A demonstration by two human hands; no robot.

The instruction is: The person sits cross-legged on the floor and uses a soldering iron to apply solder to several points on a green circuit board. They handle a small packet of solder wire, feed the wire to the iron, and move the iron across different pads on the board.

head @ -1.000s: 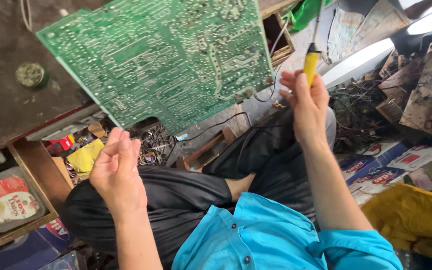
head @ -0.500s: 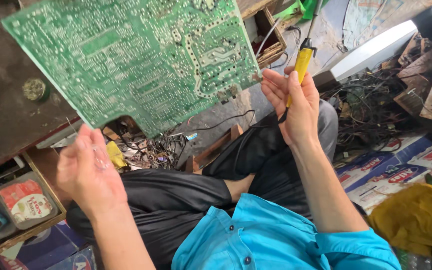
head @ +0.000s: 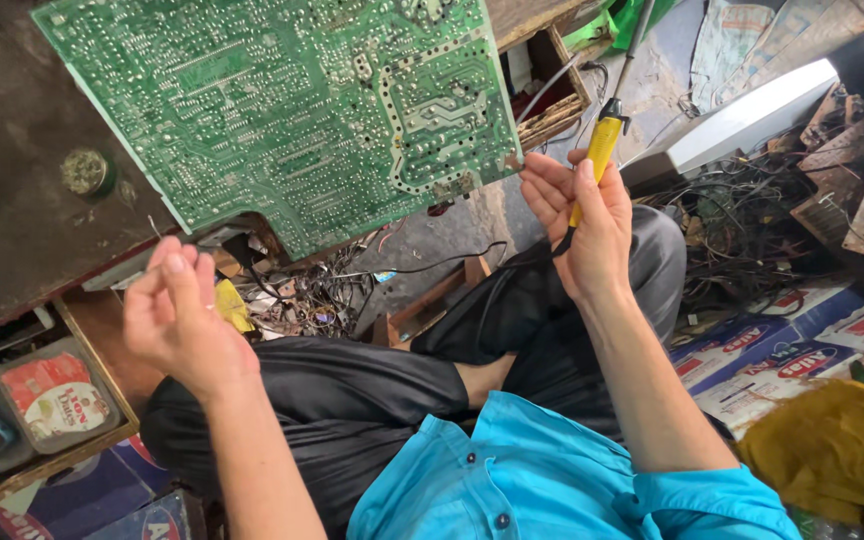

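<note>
Right hand closed round a yellow-handled soldering iron, tip pointing up, just beside a green circuit board w/ solder side showing, propped over the dark desk. Left hand half-open, empty, below the board's edge.

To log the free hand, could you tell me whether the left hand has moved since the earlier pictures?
Yes. The left hand has drifted sideways from under the green circuit board's lower corner toward the lidded plastic tub.
</note>
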